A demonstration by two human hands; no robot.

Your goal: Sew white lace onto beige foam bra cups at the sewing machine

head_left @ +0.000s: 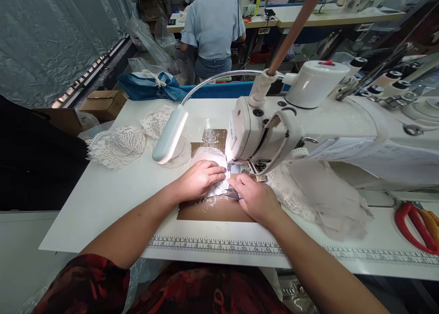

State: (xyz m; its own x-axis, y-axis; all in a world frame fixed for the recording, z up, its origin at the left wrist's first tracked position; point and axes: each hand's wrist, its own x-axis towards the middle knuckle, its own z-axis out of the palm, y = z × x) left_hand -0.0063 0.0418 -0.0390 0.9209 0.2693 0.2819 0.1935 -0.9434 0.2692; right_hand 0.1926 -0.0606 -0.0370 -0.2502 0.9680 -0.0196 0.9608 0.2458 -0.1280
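My left hand (pixel 204 179) lies with fingers stretched over a white lace cup piece (pixel 209 154), pressing it down beside the needle area of the white sewing machine (pixel 245 131). In my right hand (pixel 255 197) is a pair of thread snips (pixel 232 193); their dark pointed blades stick out to the left, under my fingers, over the near edge of the lace piece. My right index finger reaches toward the fabric close to the presser foot. Part of the snips is hidden by the palm. Beneath both hands is a brown plate (pixel 206 211) on the machine bed.
A lamp (pixel 170 133) on a bendable neck hangs left of the work. Lace cups (pixel 118 144) lie at left; beige fabric (pixel 322 199) is bunched at right. Red-handled scissors (pixel 414 227) rest far right. A ruler strip (pixel 219 246) runs along the front edge. Another person (pixel 212 25) sits ahead.
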